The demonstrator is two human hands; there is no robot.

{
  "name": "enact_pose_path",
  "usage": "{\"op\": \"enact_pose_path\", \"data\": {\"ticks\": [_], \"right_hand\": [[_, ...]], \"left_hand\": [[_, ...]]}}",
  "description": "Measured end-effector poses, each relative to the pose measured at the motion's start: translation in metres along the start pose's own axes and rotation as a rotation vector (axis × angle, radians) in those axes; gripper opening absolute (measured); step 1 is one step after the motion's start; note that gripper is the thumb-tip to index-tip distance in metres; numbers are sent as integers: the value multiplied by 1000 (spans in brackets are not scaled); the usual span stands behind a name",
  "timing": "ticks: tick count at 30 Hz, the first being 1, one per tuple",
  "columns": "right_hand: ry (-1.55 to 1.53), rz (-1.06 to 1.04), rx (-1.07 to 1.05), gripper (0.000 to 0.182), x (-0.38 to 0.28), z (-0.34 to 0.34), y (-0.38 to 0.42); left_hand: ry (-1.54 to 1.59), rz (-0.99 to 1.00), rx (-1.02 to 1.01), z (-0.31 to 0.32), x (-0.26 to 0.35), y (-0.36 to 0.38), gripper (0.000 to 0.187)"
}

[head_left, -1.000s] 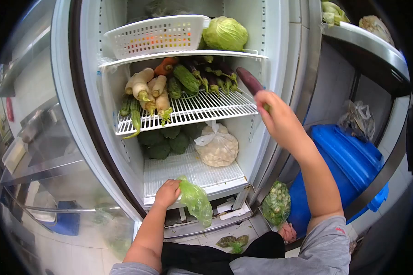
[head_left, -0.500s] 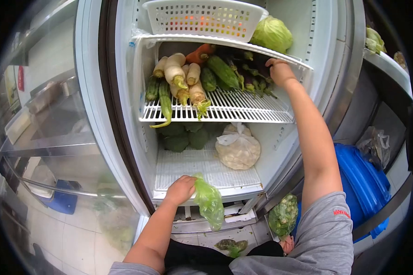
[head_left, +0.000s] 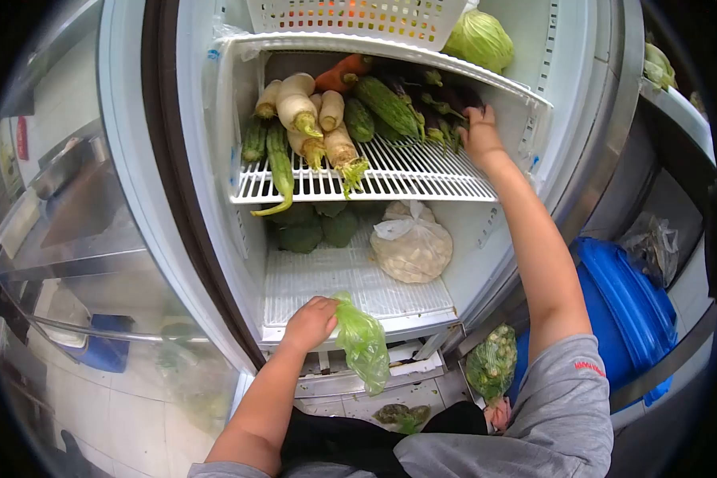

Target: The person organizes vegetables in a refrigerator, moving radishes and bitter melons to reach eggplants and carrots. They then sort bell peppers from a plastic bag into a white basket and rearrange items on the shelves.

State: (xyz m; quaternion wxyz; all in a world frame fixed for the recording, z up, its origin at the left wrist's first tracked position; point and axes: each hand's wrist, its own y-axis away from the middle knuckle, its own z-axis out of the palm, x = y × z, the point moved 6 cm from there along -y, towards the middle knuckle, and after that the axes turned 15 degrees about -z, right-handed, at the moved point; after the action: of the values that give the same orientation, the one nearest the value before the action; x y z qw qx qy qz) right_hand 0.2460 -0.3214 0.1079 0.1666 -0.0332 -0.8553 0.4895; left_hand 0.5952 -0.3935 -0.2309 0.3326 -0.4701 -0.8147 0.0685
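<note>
A crumpled, translucent green plastic bag (head_left: 362,344) hangs from my left hand (head_left: 311,322), whose fingers are closed on its top edge in front of the fridge's bottom compartment. On the middle wire shelf (head_left: 406,182), my right hand (head_left: 483,137) reaches in at the right end. Its fingers are apart, with the tips against dark eggplants (head_left: 456,97); the far side of the fingers is hidden. To the left of the eggplants lie ridged green gourds (head_left: 384,105), a carrot (head_left: 341,75) and several white radishes (head_left: 296,108).
Above stands a white perforated basket (head_left: 358,20) beside a cabbage (head_left: 481,38). Below are broccoli heads (head_left: 299,236) and a tied bag of pale pieces (head_left: 411,245). The open glass door (head_left: 127,199) is at left; a blue bin (head_left: 625,303) and bagged vegetables (head_left: 491,362) at right.
My right hand has moved a little left and lower along the eggplants, some of which have shifted left. My left hand still holds the green bag. The view has tilted slightly.
</note>
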Motion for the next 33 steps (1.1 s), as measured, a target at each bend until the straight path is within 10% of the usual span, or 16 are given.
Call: {"op": "enact_pose_path", "data": {"ticks": [11, 16, 27, 33], "right_hand": [[-192, -97, 119, 25, 3, -6, -27], [-129, 177, -368, 87, 19, 11, -52], [-222, 145, -546, 54, 57, 33, -71], [67, 68, -315, 59, 34, 39, -72]], "left_hand": [[32, 14, 28, 0, 2, 3, 26], [29, -23, 29, -4, 5, -2, 26], [14, -27, 39, -2, 0, -1, 26], [32, -31, 28, 0, -2, 1, 28]]}}
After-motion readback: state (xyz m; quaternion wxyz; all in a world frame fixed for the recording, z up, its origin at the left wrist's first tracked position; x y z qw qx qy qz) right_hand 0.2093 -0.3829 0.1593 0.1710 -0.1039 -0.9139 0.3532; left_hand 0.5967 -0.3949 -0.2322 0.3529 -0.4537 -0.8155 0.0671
